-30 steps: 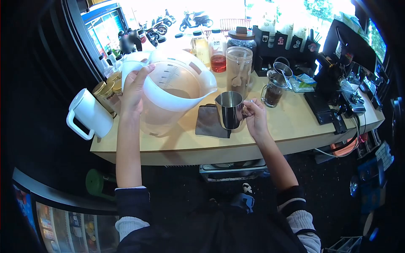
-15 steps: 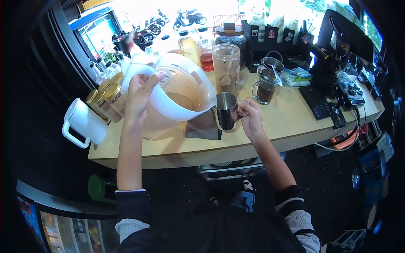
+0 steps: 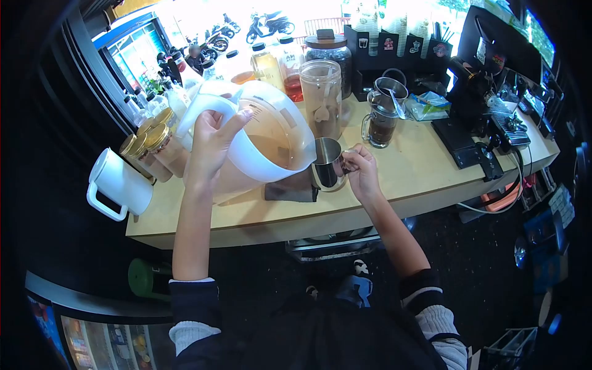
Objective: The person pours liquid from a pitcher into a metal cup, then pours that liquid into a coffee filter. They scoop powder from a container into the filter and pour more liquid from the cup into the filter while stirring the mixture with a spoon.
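A large translucent plastic measuring jug (image 3: 246, 176) is tilted to the right, with brown liquid pooled toward its spout. My left hand (image 3: 211, 139) is closed round its handle. My right hand (image 3: 362, 169) grips the handle of a small stainless steel pitcher (image 3: 328, 165), held just below and beside the jug's spout. I cannot make out a stream between spout and pitcher. Partly hidden behind them, a dark folded cloth (image 3: 290, 189) lies on the wooden counter (image 3: 246, 223).
Behind the pitcher stands a tall clear canister (image 3: 322, 102). A glass mug with a metal filter (image 3: 382, 126) is to its right, then a black espresso machine (image 3: 472, 105). Gold-lidded jars (image 3: 161, 142) and a white pitcher (image 3: 123, 184) stand left. A person (image 3: 194, 58) is outside.
The jug has tipped further, and its liquid has run closer to the spout. The steel pitcher stays near the spout. The whole view has shifted slightly.
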`<control>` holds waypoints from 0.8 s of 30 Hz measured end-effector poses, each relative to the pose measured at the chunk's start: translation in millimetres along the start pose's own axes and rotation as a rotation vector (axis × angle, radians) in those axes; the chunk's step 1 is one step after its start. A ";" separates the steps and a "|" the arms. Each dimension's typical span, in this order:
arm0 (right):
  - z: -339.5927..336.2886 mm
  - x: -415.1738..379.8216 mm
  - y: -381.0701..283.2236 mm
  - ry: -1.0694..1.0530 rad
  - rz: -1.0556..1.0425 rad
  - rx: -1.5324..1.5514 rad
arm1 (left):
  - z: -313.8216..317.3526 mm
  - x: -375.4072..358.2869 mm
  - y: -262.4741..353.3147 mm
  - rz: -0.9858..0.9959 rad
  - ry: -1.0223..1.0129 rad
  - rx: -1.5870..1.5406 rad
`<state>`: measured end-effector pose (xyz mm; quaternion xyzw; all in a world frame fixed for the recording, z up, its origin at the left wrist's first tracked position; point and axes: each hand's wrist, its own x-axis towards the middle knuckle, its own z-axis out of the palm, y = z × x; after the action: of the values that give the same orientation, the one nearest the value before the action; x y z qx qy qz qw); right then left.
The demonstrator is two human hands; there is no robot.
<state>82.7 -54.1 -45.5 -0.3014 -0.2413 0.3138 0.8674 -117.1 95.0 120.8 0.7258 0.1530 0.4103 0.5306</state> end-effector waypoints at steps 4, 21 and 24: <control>0.9 -3.4 -3.4 0.019 -0.007 -0.061 | 3.5 -0.7 -3.7 0.012 0.011 0.006; -5.0 -12.8 -5.7 0.071 0.015 -0.083 | 14.6 -3.4 -5.8 -0.003 -0.090 0.085; -9.0 -11.7 -3.4 0.062 0.011 -0.099 | 15.1 -3.9 -5.8 0.002 -0.078 0.090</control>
<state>81.5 -67.7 -52.2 -0.3547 -0.2278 0.2966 0.8569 -106.8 84.9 112.3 0.7646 0.1498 0.3750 0.5023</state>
